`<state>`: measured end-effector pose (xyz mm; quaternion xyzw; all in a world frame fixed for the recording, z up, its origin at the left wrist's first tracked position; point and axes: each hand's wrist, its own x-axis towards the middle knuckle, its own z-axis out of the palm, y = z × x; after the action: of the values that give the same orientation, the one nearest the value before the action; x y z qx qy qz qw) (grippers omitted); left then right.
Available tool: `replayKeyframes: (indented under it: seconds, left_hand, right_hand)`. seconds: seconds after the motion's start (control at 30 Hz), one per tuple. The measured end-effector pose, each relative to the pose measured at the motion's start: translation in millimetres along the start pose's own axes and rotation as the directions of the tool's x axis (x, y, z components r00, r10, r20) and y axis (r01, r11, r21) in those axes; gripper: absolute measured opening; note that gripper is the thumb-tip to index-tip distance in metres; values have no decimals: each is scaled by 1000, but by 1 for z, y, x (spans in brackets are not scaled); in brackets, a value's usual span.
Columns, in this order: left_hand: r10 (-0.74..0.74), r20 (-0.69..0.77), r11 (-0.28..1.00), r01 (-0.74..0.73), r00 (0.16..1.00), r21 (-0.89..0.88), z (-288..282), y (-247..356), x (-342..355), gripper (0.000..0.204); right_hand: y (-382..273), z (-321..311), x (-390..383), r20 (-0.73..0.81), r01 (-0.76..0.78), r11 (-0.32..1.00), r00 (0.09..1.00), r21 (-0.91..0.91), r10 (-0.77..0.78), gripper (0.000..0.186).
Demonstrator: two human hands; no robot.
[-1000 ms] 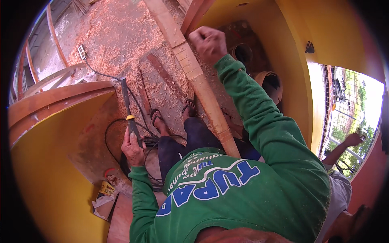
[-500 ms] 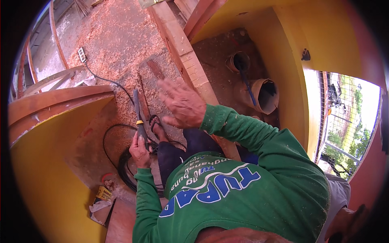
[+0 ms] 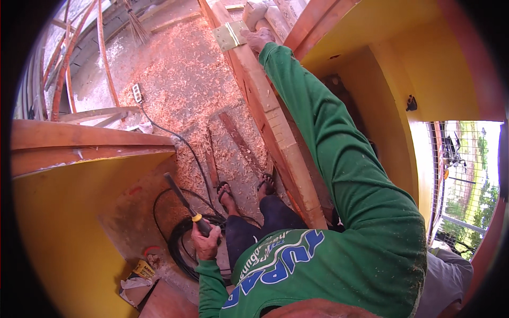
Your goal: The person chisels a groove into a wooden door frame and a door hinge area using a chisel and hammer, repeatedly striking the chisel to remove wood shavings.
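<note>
My left hand is wrapped round the dark handle of a chisel, which has a yellow ring where the handle meets the blade. The blade points up and away from me, above the floor. My right arm stretches far forward along a long wooden door edge. At its far end lies a flat brass-coloured hinge. The fingers of my right hand are curled at the hinge's right side and touch it; their tips are partly hidden. Shallow cuts show across the wood nearer to me.
Wood shavings cover the floor ahead. A power strip lies there, its cord running toward a black cable coil by my left leg. Yellow panels stand on both sides. A torn box sits at lower left.
My right hand has gone from open above the wood to the hinge at the far end. My left hand with the chisel has come lower and nearer. The view has shifted.
</note>
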<state>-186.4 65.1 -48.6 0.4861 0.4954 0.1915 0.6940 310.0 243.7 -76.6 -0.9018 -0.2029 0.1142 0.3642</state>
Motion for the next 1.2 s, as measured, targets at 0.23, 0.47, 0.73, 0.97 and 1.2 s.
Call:
replayKeyframes:
  seconds: [0.23,0.47,0.73,0.97,1.2]
  left_hand:
    - [8,-28,990,-4,1000,138,11,0,16,19]
    - [105,149,991,-90,983,-102,88,43,121,25]
    - [134,194,965,-84,972,-248,175,80,171,32]
    - [136,235,977,-91,962,-192,164,66,157,34]
    - [66,290,965,13,955,-262,155,60,167,34]
  right_hand:
    - [7,-19,-25,32,72,957,996,280,-85,23]
    - [55,-102,-142,341,-198,871,939,450,38,16]
    - [79,-114,-222,427,-221,888,904,404,31,21]
    - [79,-111,-256,170,143,945,965,293,-199,51]
    - [72,-107,-256,153,220,975,963,42,-224,38]
